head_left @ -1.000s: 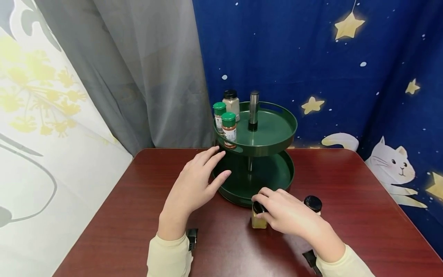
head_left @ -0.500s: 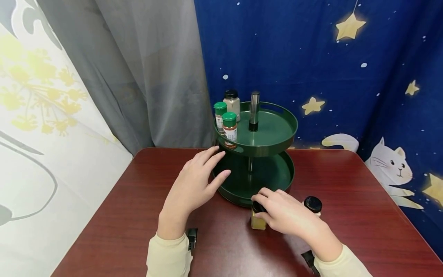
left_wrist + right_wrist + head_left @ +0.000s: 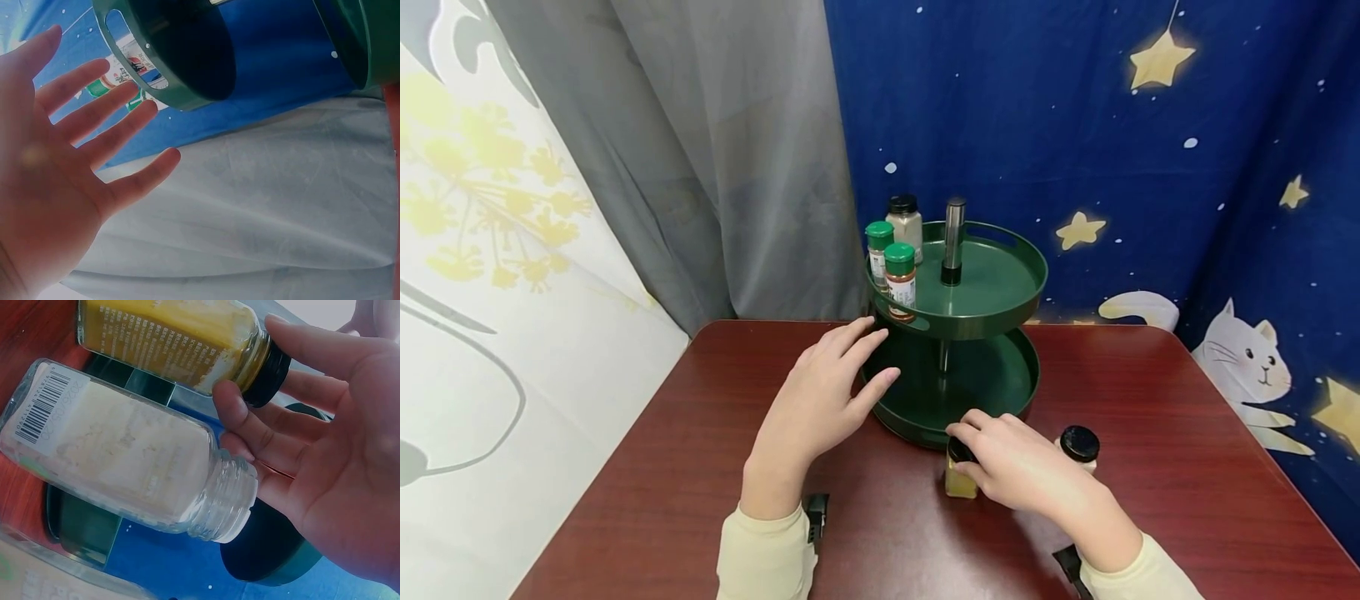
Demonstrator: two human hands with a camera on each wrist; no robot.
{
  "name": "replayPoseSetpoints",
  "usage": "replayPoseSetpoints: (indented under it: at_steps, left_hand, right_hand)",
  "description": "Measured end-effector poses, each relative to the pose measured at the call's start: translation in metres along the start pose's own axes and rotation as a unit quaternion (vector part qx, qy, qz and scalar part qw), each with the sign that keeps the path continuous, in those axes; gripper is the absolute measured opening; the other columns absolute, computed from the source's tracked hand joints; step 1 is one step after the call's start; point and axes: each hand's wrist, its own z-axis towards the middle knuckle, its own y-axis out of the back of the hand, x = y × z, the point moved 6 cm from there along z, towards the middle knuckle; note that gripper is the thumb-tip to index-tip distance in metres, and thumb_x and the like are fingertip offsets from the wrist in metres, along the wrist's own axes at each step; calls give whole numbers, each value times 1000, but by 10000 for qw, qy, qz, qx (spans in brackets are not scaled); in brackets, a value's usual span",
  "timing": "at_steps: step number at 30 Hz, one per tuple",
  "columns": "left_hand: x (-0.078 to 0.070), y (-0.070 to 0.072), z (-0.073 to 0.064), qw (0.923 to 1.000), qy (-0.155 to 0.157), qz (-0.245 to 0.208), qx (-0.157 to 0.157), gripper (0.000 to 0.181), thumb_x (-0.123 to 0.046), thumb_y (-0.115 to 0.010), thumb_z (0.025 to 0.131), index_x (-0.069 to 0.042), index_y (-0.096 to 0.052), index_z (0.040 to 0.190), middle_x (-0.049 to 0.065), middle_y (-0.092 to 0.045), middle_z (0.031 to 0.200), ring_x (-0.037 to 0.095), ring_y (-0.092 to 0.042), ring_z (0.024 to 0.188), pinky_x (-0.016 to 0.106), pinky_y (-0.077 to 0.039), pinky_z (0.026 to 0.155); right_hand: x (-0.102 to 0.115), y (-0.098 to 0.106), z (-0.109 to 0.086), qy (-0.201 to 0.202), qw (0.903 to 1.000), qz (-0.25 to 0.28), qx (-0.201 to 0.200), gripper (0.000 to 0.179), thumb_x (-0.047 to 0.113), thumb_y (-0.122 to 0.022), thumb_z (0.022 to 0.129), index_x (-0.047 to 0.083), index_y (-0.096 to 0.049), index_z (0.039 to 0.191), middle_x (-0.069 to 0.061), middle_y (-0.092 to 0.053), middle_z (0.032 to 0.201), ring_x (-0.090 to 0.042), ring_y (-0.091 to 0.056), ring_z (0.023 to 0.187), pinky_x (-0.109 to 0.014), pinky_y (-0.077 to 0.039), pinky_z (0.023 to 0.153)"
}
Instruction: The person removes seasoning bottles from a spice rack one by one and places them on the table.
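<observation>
Yellow jar: the yellow jar, black-capped, looks upright on the desk, just outside the 6 o'clock edge of the rack; whether its base is fully down cannot be told.
Right grip: the right hand pinches that jar from above, about its cap and neck, probably because the cap gives a firm hold and leaves the body unobstructed.
Pale jar: in the right wrist view a pale jar stands next to the yellow one, toward 7 o'clock; no black cap shows on it, and fingertip contact with its neck is unclear.
Black-capped jar: the black-capped jar is near 3 o'clock from the yellow jar, partly behind the right hand.
Left grip: the left hand holds nothing, fingers spread, at the rack's 8 o'clock side, perhaps to be ready to steady it; contact is not made out.
Upper tray: an orange-red shaker, a green-capped shaker and a cream jar cluster between 8 and 10 o'clock around the post, seemingly grouped to save space.
Desk: reddish-brown, glossy wood grain, rounded far corners.
Room: a grey curtain hangs toward 11 o'clock, a blue curtain with stars and a white cat toward 1 o'clock.
</observation>
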Motion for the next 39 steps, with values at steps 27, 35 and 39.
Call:
replayPoseSetpoints:
  at_steps: [27, 35, 39]
  left_hand:
    - [-1, -2, 0, 10000, -8, 22, 57, 51, -44, -66, 105, -16, -64, 148, 8, -58, 157, 31, -59, 142, 59, -49, 117]
    - [-1, -3, 2, 10000, -19, 35, 86, 51, -44, -66, 105, -16, -64, 148, 9, -58, 157, 32, -59, 142, 59, -49, 116]
    - [-1, -4, 0, 10000, -3, 40, 64, 51, -43, -67, 105, -16, -65, 147, 9, -59, 156, 32, -60, 141, 60, -50, 115]
  right_hand:
    - [2, 1, -2, -181, 9993, -337, 11, 45, 35, -79, 96, 9, -72, 132, -6, -72, 121, -21, -73, 97, -46, -59, 90]
    - [1, 6, -2, -380, 9991, -195, -27, 51, 37, -78, 98, 6, -69, 137, -11, -69, 133, -30, -74, 110, -52, -57, 102]
    - [5, 16, -2, -348, 9990, -209, -209, 51, 38, -77, 98, 7, -68, 138, -11, -68, 137, -30, -72, 116, -53, -56, 105]
